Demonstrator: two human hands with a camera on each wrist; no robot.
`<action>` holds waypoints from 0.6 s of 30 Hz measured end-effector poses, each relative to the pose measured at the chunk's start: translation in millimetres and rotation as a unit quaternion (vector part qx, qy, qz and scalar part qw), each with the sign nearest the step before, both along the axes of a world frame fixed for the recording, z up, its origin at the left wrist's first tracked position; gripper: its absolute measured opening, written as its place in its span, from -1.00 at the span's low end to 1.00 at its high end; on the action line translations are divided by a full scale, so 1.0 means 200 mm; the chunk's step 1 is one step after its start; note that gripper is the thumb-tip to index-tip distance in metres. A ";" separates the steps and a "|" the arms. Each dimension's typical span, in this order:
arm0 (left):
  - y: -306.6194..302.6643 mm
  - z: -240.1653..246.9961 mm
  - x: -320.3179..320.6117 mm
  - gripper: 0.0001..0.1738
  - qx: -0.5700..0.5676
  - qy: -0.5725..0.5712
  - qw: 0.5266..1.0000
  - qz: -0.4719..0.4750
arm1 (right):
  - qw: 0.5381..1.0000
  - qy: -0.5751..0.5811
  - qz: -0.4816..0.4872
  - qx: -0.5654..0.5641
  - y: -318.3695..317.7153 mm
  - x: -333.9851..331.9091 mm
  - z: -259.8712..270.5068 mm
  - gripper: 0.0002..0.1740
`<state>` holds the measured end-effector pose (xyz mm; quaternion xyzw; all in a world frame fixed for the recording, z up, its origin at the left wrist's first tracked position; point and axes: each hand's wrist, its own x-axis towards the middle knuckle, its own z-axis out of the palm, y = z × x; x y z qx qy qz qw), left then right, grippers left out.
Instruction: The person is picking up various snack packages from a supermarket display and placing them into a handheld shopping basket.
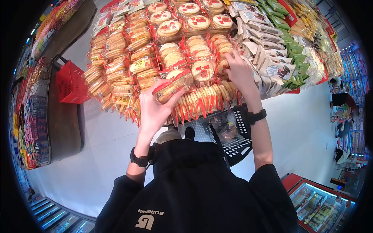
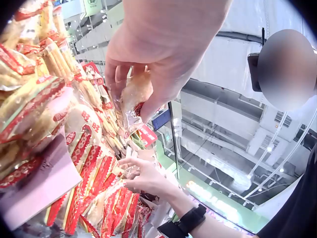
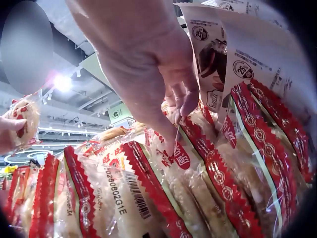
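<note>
My left hand [image 1: 154,106] grips a clear packet of round, flat pastries [image 1: 173,86] with a red-edged wrapper, raised over the front of the display. Thumb and fingers wrap round this packet in the left wrist view. Farther right, my right hand [image 1: 241,73] reaches into a row of similar packets. Its thumb and fingers pinch the top of one upright pastry packet [image 3: 198,158] in the right wrist view; part of the fingers is hidden behind the hand. Round pastries with red print [image 1: 203,70] lie in packets between the hands.
White pouches [image 1: 272,58] and green packets [image 1: 297,58] are stacked to the right. More pastry packets [image 1: 140,66] fill the left side. A black basket [image 1: 241,149] holding bagged goods stands below the display edge, and a red basket [image 1: 72,83] is at the left.
</note>
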<state>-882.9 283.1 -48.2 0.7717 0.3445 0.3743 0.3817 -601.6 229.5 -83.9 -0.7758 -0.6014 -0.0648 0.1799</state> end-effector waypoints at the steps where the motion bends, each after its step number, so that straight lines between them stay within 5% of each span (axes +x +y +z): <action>1: 0.00 -0.01 -0.01 -0.67 0.000 -0.005 1.000 0.004 | 1.000 -0.001 -0.004 0.003 0.00 0.00 -0.01 -0.56; 11: 0.01 -0.04 -0.01 -0.67 -0.018 -0.022 1.000 -0.003 | 0.971 0.112 -0.056 0.202 -0.05 0.06 0.23 -0.61; 15: 0.01 -0.05 0.01 -0.67 -0.050 -0.023 0.998 -0.016 | 0.847 0.414 -0.003 0.333 -0.03 0.03 0.25 -0.49; 18: 0.02 -0.05 0.01 -0.65 -0.081 -0.049 0.995 -0.023 | 0.816 0.533 -0.062 0.214 -0.09 -0.07 0.31 -0.50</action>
